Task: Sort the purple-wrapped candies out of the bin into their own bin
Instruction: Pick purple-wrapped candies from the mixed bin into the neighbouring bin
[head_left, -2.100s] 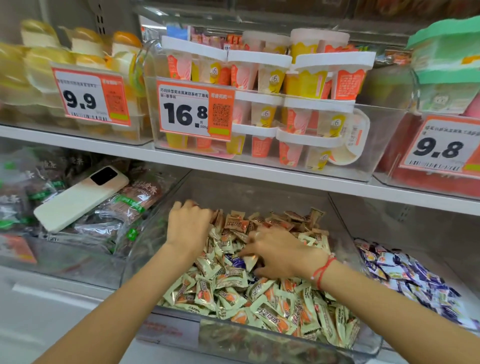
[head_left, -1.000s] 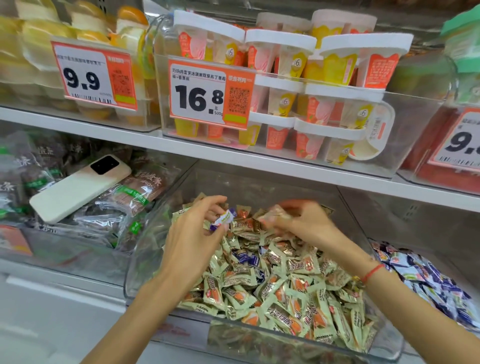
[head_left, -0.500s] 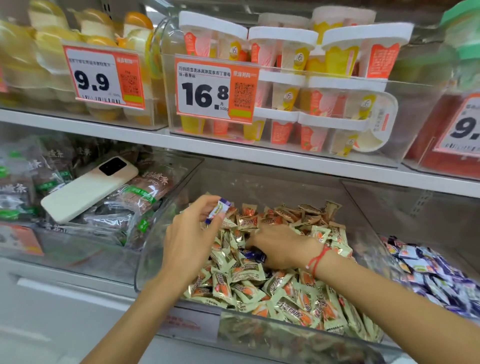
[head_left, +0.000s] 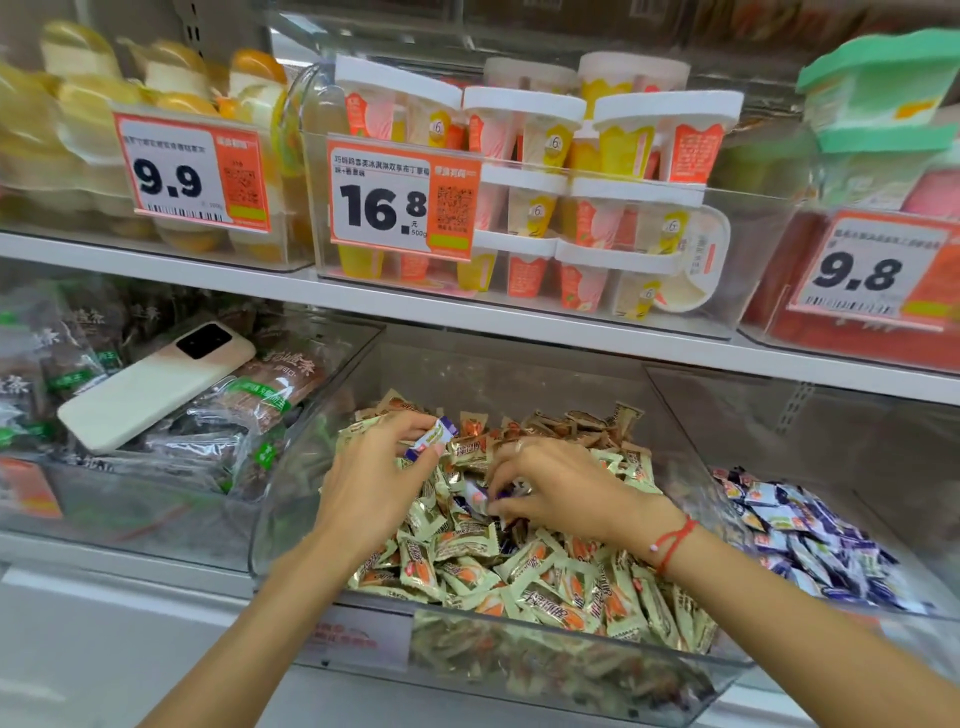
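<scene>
Left hand (head_left: 374, 488) up over the back of the mixed bin (head_left: 291, 499), and there's one purple-wrapped candy (head_left: 430, 439) pinched between thumb and fingertips, so that grip is closed on the sweet. Right hand (head_left: 558, 486) is down in the heap, fingers curled into the wrappers around a second purple piece (head_left: 477, 493) that peeks out just beside them; whether it is actually pinched yet I cannot tell. These look like featherweight things, small pillow packs in glossy film: likely slick, crinkly, soft at the crimped ends and firmer in the middle. I'd judge the crimped end or the short sides the best place to nip one, since a flat press on the face would probably just slide it under its neighbours. Count: two purple candies showing in this bin, one held, one half buried, among far too many cream-and-orange candies (head_left: 519, 577) to number. Off to the right, the purple bin (head_left: 727, 499) holds a pile of purple wrappers (head_left: 810, 545), dozens at a guess. Also one white phone (head_left: 150, 384) lying on the packets in the left-hand bin, and three price tags above.
</scene>
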